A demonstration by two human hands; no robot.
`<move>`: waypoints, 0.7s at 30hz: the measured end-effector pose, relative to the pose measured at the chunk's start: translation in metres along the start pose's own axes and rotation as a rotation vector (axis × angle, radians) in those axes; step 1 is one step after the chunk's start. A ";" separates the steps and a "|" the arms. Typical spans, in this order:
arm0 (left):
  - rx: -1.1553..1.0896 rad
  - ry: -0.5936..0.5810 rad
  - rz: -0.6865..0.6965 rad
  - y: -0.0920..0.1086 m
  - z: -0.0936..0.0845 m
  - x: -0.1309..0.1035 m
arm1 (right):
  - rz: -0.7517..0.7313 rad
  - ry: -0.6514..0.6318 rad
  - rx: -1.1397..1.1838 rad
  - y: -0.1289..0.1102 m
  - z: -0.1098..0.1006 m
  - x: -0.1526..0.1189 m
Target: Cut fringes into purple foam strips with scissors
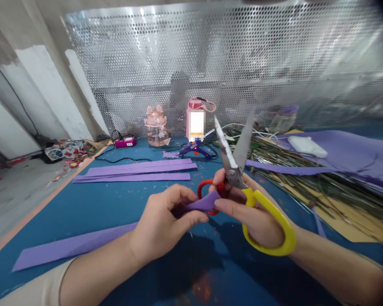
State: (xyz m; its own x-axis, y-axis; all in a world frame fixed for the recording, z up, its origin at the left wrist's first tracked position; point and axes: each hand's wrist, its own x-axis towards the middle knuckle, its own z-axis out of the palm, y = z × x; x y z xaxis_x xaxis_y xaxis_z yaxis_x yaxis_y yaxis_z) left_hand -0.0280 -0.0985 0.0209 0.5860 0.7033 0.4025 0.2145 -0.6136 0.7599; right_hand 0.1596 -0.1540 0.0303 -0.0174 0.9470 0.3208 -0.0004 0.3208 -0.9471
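Observation:
My left hand (167, 223) is closed on a purple strip (202, 204), whose long tail lies on the blue table to the left, passing behind my wrist. My right hand (253, 212) pinches the end of that strip between thumb and finger. The same hand carries scissors (232, 172) with one yellow and one red handle. Their blades are spread and point up, away from the strip. Behind my left hand, several more purple strips (134, 171) lie flat.
A blue glue gun (196, 148), a pink-lidded jar (156, 127) and a magenta box (125, 142) stand at the back of the table (115, 206). Green stems (325, 187), purple sheeting (351, 148) and a white packet (307, 146) cover the right side.

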 end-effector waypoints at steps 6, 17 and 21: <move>0.388 0.117 0.218 -0.003 -0.006 0.006 | -0.028 0.191 0.066 0.002 -0.014 0.012; 0.522 0.233 0.588 -0.007 -0.022 0.008 | -0.046 0.205 0.007 -0.002 -0.020 0.010; 0.461 0.150 0.348 0.003 -0.012 0.011 | -0.010 0.102 -0.023 0.000 -0.006 0.007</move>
State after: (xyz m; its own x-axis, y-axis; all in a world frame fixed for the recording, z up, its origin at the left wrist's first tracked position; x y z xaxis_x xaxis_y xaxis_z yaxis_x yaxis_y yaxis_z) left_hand -0.0303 -0.0883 0.0334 0.5729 0.4552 0.6816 0.3666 -0.8861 0.2837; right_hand 0.1659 -0.1472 0.0328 0.0842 0.9402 0.3300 0.0231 0.3292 -0.9440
